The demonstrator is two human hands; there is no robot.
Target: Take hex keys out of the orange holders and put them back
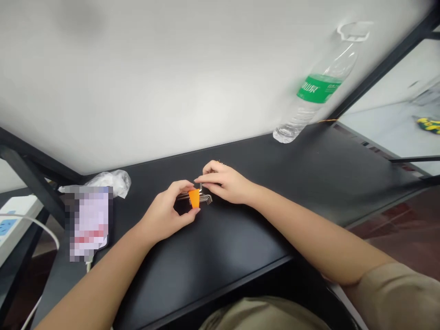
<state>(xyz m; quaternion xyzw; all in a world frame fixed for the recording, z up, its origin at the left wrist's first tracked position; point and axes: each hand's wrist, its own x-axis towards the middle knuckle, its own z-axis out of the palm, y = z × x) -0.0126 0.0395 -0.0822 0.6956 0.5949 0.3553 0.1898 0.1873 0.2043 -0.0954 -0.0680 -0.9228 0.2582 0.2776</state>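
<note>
My left hand (171, 208) grips an orange hex key holder (194, 198) between thumb and fingers, just above the black desk. Several bent metal hex keys (206, 198) stick out of the holder's right side. Close against it, my right hand (225, 181) has its fingertips pinched on one hex key (200, 187) that stands up at the holder's top edge. Fingers cover most of that key, so how far it sits in the holder is hidden.
A large plastic bottle (319, 87) with a green label stands at the back right by the white wall. To the left are a phone (91, 220) with a cable, a crumpled plastic bag (117, 182) and a white power strip (20, 220). Black metal frame bars (34, 183) flank the desk (233, 243).
</note>
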